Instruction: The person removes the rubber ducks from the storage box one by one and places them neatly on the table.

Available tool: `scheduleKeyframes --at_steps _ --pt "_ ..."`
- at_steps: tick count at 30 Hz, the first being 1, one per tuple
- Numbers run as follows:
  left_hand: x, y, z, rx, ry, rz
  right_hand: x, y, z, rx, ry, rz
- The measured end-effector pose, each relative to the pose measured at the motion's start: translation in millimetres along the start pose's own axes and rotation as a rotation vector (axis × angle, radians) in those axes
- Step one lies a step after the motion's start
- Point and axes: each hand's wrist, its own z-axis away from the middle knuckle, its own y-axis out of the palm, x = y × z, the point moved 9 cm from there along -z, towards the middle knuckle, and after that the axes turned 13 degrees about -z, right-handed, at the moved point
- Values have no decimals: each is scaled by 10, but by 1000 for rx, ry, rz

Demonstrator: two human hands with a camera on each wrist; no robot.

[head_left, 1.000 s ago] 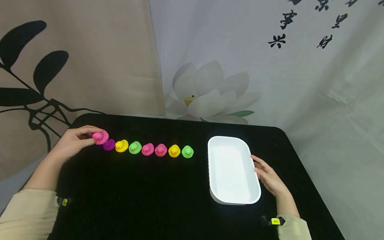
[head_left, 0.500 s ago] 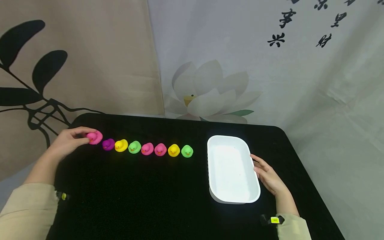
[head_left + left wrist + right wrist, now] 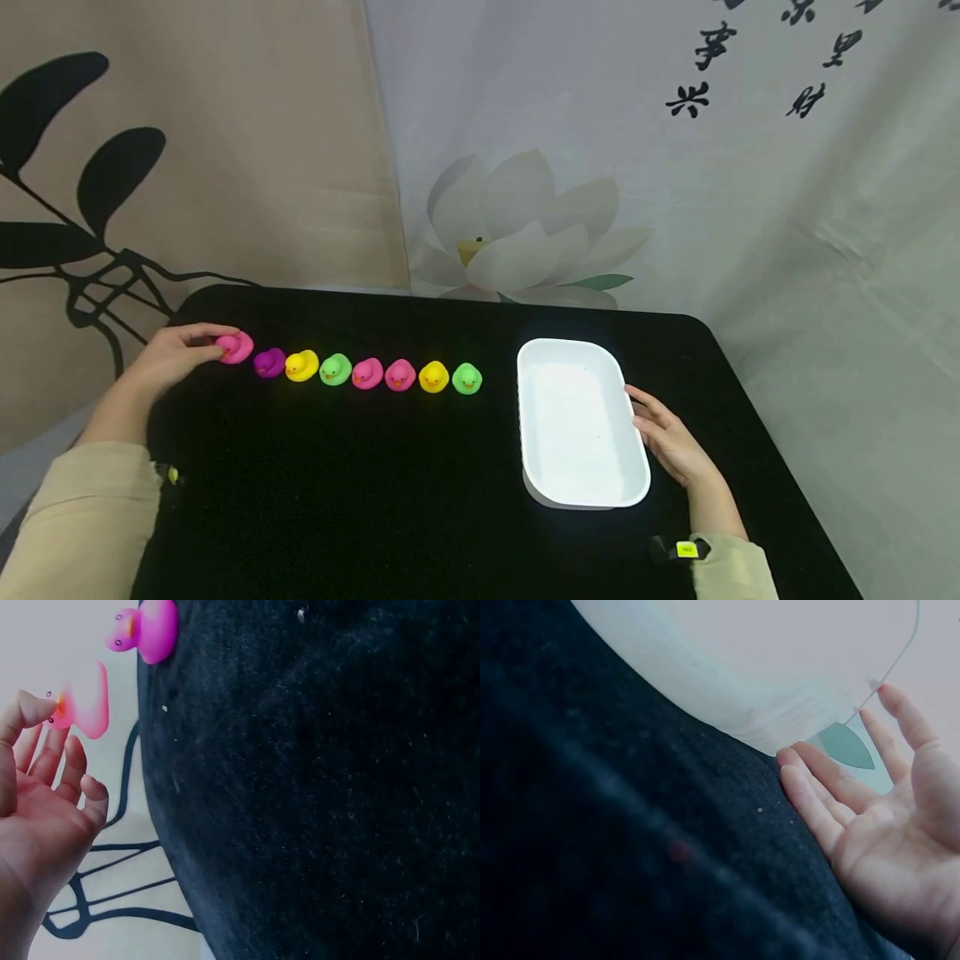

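Observation:
At the left end of a row of toy ducks, my left hand (image 3: 171,360) pinches a pink rubber duck (image 3: 235,347) between thumb and fingers. The left wrist view shows the thumb on the head of this pink duck (image 3: 91,701). Just right of it sits a purple duck (image 3: 270,362), with a small gap between them. My right hand (image 3: 678,450) rests its fingertips against the right side of a white tray (image 3: 532,467). In the right wrist view, the fingers lie fairly straight along the tray's wall (image 3: 727,712).
From the purple duck the row runs right: yellow (image 3: 302,365), green (image 3: 335,369), pink (image 3: 367,373), pink (image 3: 400,375), yellow (image 3: 434,377) and green (image 3: 467,378). The black table (image 3: 360,500) ends at a printed curtain (image 3: 300,167) behind.
My left hand has shifted slightly left with the pink duck, opening a gap to the purple duck it overlapped in the head view. The right hand and tray keep their place.

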Motion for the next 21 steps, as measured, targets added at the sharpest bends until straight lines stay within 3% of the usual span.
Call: scheduleKeyframes --at_steps 10,21 --pt "216 114 -112 29 -89 -3 -9 3 -8 6 -3 -1" --pt "262 170 -120 26 -67 20 -13 -3 -2 -1 3 1"
